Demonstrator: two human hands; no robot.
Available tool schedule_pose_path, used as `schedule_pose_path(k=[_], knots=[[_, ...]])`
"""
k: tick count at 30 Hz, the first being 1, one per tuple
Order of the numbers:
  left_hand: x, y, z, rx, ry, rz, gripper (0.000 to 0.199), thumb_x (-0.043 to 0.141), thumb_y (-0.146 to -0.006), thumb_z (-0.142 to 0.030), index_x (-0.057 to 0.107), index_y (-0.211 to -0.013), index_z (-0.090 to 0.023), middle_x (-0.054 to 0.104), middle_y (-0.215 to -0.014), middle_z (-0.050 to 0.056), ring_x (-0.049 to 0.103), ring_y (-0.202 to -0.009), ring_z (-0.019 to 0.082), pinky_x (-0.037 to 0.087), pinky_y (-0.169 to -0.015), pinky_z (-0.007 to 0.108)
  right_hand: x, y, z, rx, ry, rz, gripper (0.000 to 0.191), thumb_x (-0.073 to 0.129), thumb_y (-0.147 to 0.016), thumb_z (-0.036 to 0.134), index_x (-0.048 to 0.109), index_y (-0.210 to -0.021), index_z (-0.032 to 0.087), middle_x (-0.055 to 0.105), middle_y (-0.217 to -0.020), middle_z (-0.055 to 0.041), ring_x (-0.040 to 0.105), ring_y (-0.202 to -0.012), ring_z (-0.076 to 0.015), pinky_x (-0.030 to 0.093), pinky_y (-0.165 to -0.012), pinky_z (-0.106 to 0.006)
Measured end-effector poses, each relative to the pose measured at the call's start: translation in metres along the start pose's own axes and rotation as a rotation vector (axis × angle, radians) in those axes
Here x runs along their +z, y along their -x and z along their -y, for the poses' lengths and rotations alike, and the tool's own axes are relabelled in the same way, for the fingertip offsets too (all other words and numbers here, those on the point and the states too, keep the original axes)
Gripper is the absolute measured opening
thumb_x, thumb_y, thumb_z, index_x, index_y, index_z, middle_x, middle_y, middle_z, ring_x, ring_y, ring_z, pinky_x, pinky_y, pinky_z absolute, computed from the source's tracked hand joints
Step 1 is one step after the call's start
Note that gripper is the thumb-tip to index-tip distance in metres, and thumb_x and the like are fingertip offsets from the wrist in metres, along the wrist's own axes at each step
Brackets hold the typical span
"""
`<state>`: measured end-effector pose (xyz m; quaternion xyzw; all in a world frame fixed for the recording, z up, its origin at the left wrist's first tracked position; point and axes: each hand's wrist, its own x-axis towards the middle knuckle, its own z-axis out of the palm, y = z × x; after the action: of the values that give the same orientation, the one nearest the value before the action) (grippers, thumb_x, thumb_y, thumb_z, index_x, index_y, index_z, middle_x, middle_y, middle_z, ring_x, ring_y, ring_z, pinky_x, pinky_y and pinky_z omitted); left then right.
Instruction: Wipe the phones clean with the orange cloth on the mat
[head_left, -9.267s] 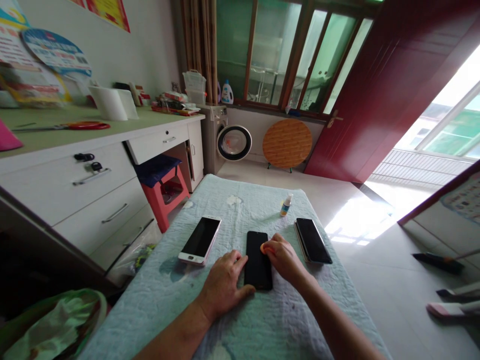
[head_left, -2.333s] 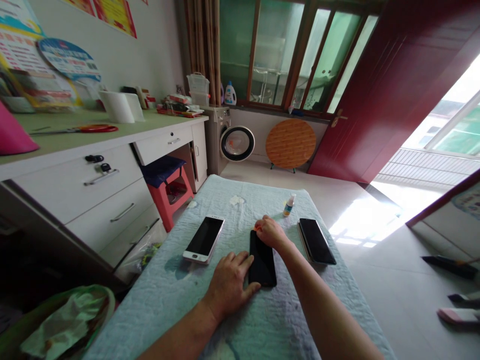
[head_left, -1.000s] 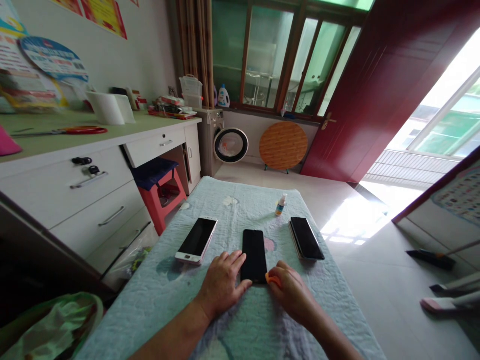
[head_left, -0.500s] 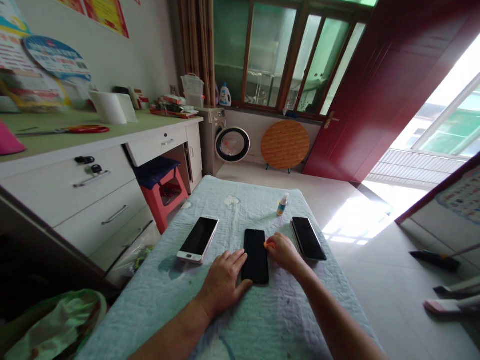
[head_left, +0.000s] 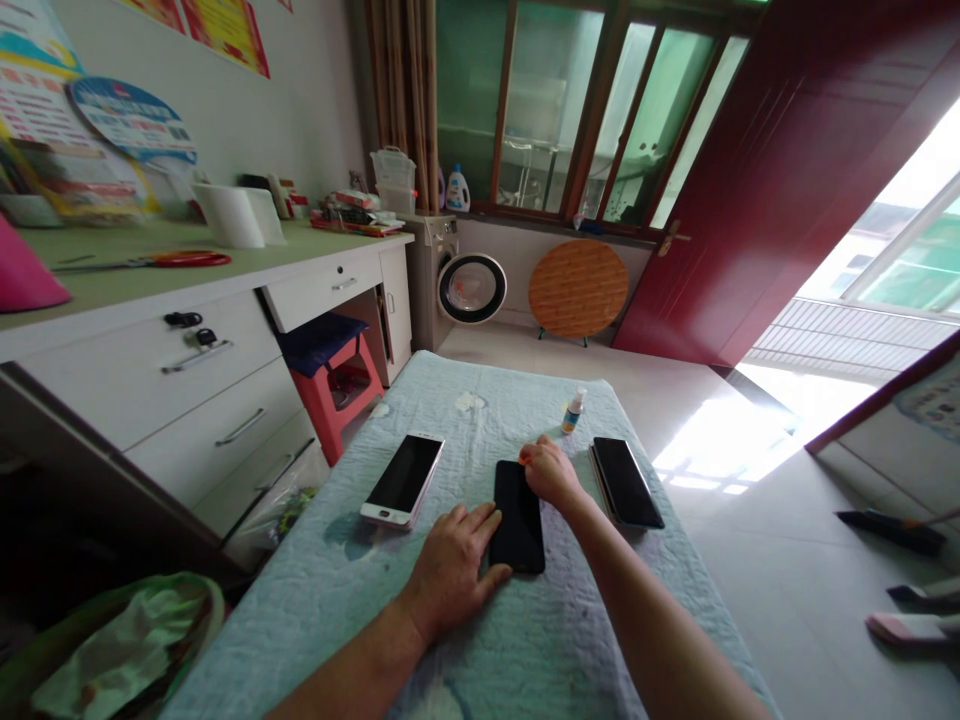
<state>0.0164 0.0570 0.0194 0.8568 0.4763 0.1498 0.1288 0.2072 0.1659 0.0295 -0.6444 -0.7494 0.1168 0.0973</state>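
A black phone lies face up on the light blue cloth. My left hand rests along its left side, fingertips at the edge and thumb near the bottom corner, steadying it. At the phone's top right corner, my right hand pinches a small orange piece, mostly hidden by the fingers. To the left lies a white phone with a dark screen. Another dark phone lies to the right, on top of something pale. A small spray bottle stands upright behind my right hand.
A long desk with drawers runs along the left, with a red stool beside it. Beyond the cloth are an open washing machine and a round wooden board. A bin sits at lower left.
My right hand has moved up along the phone's right edge to its top corner, with the orange piece. My left hand stays at the phone's left side. The whole view has shifted slightly.
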Motion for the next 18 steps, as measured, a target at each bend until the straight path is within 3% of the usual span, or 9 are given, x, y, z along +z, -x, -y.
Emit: schedule_pose_path(k=[10,18], knots=[[0.000,-0.001,-0.002,-0.034,-0.004,-0.014,0.059,0.069,-0.079,-0.042,0.055,-0.131,-0.016,0.056,-0.136,0.011,0.054,-0.115,0.033,0.043,-0.100,0.048,-0.001,-0.020,0.037,-0.113,0.036,0.102,0.028,0.048,-0.086,0.019,0.073,-0.099,0.019,0.062,-0.103,-0.0115,0.058,-0.089,-0.0188,0.040,-0.078,-0.026],[0.000,0.001,-0.001,-0.027,0.014,-0.045,0.059,0.063,-0.082,-0.051,0.056,-0.131,-0.018,0.057,-0.135,0.012,0.055,-0.114,0.034,0.041,-0.099,0.050,-0.007,-0.013,-0.006,-0.080,0.029,0.034,0.030,0.049,-0.081,0.011,0.074,-0.096,0.017,0.067,-0.095,-0.0097,0.061,-0.088,-0.0174,0.041,-0.079,-0.025]])
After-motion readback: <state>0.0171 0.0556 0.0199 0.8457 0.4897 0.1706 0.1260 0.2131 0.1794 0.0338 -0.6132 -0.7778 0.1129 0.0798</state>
